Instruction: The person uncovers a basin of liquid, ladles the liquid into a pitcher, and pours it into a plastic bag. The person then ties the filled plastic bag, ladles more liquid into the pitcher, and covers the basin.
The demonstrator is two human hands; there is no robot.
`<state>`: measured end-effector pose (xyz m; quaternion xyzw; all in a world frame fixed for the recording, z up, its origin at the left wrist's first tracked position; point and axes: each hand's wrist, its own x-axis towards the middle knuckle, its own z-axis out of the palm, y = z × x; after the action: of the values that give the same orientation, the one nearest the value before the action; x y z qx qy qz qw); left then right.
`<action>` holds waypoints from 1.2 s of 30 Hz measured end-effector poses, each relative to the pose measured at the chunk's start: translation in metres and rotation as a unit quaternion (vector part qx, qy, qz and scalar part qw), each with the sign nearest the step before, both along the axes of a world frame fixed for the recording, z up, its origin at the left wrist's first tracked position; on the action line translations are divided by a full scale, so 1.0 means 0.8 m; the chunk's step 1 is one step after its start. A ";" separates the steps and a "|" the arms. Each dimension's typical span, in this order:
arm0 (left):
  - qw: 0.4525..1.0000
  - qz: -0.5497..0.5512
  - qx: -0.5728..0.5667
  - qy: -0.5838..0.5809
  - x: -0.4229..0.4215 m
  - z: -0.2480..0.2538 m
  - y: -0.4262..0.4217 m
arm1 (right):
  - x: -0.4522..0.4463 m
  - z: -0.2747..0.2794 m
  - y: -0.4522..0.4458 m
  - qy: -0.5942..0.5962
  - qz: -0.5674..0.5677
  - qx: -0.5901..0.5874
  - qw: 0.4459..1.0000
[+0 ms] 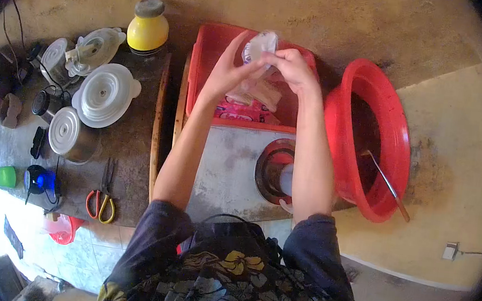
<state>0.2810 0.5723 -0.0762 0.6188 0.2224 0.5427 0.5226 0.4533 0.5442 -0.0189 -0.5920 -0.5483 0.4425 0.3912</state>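
Note:
My right hand point(296, 71) pinches the lower edge of a small, pale plastic bag point(261, 44) with dark printing, held up over a red tray. My left hand point(229, 70) is beside the bag, its fingers stretched up and apart. The left thumb reaches across to the bag's lower edge near my right fingers; whether it presses on the bag I cannot tell. Below the hands, crumpled beige packaging point(264, 94) and a pink printed packet point(239, 112) lie in the red tray point(205, 41).
A large red tub point(397, 143) stands at right with a metal-shafted utensil point(387, 183) across its rim. Below the tray is a round dark-rimmed vessel point(265, 168), partly behind my right arm. Lidded containers point(106, 95), a yellow jar point(148, 29) and scissors point(104, 195) occupy the left table.

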 end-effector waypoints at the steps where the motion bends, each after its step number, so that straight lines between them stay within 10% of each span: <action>1: 1.000 -0.025 -0.005 0.000 0.006 0.011 0.010 | -0.005 0.006 -0.004 0.019 -0.001 -0.037 0.999; 6: 0.975 -0.200 -0.094 -0.019 0.013 0.038 0.022 | -0.005 0.025 0.000 -0.048 -0.100 -0.003 0.994; 12: 0.989 0.010 -0.068 0.130 0.038 0.037 0.036 | -0.002 0.047 -0.015 0.019 -0.189 0.050 0.981; 16: 0.987 -0.087 -0.134 0.009 0.046 0.057 0.027 | 0.011 0.066 -0.010 -0.055 -0.139 0.064 0.987; 20: 0.989 -0.012 -0.049 0.141 0.072 0.021 0.044 | 0.014 0.080 -0.014 -0.115 -0.127 0.155 0.973; 22: 0.917 0.155 0.032 0.367 0.075 0.042 0.029 | -0.001 0.106 -0.019 -0.353 -0.357 0.475 0.723; 24: 0.886 0.241 0.039 0.393 0.090 0.051 0.036 | -0.028 0.168 -0.043 -0.258 -0.407 0.601 0.637; 26: 0.856 0.230 0.001 0.463 0.083 0.058 0.053 | -0.039 0.215 -0.051 -0.179 -0.363 0.520 0.752; 28: 0.990 0.081 0.109 0.044 0.058 0.032 0.101 | -0.022 0.233 -0.058 -0.177 -0.304 0.470 0.810; 29: 0.984 0.104 0.138 0.050 0.022 0.079 0.069 | -0.009 0.239 -0.060 -0.214 -0.263 0.465 0.818; 31: 0.943 -0.143 -0.003 -0.301 -0.012 0.141 0.012 | -0.012 0.231 -0.077 -0.097 -0.168 0.313 0.930; 36: 1.000 -0.028 0.005 0.006 -0.089 0.142 -0.023 | 0.002 0.192 -0.087 -0.036 -0.034 0.109 0.993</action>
<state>0.2096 0.5536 0.0378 0.6306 0.2053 0.5255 0.5329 0.4552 0.4745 0.1346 -0.5800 -0.5863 0.3450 0.4481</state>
